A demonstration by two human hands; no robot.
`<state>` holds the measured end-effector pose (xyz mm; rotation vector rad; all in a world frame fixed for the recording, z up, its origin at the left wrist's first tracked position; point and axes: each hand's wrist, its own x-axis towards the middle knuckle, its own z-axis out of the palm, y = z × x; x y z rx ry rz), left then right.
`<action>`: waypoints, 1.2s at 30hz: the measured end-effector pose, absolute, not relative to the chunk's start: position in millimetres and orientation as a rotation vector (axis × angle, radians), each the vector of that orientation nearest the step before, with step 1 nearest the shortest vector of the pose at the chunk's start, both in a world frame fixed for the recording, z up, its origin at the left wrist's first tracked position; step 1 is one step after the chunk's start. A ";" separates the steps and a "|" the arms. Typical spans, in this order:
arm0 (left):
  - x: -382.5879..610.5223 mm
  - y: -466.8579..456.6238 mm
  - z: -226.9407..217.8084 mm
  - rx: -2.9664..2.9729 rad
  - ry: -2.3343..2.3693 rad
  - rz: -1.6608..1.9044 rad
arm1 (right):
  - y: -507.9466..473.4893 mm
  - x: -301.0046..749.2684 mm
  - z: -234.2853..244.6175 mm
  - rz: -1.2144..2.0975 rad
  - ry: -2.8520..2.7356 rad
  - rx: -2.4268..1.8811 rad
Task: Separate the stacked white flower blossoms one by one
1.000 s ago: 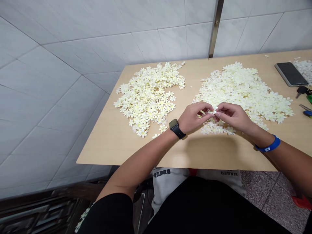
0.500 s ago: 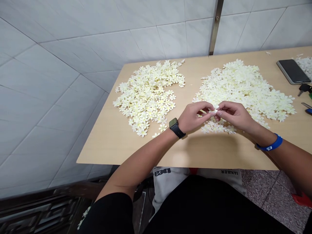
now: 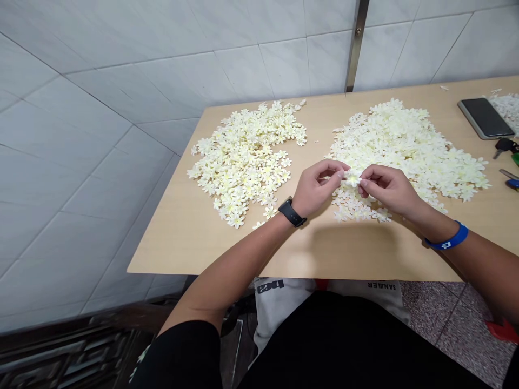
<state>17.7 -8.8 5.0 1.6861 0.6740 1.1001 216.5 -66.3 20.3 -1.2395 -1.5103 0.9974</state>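
Observation:
A small white artificial flower with a pale yellow centre is stretched between my two hands, above the front of the right flower pile. My left hand pinches its left side between thumb and forefinger. On the other side, my right hand pinches its right edge, the other fingers curled in. Left of my hands lies a second pile of yellow-centred flowers, with a few loose ones near my left wrist. The fingertips partly cover the held flower.
Both piles rest on a light wooden table against a tiled wall. At the far right lie a phone, a key and a blue-handled tool. A metal strip runs up the wall.
My hands have moved apart slightly, the left one shifting left. The flower, mostly covered by fingertips before, now shows more fully between them.

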 end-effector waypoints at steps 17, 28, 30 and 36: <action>19.5 -4.7 -1.5 2.357 0.593 1.380 | -65.3 216.4 19.7 0.986 -1.490 -1.158; 21.5 -7.4 -2.7 2.316 0.483 1.390 | -67.1 215.3 23.3 0.988 -1.507 -1.152; 21.4 -7.7 -3.6 2.286 0.473 1.357 | -68.0 214.0 24.5 0.994 -1.504 -1.158; 23.2 -10.2 -3.7 2.203 0.480 1.348 | -70.2 211.2 26.2 0.994 -1.518 -1.172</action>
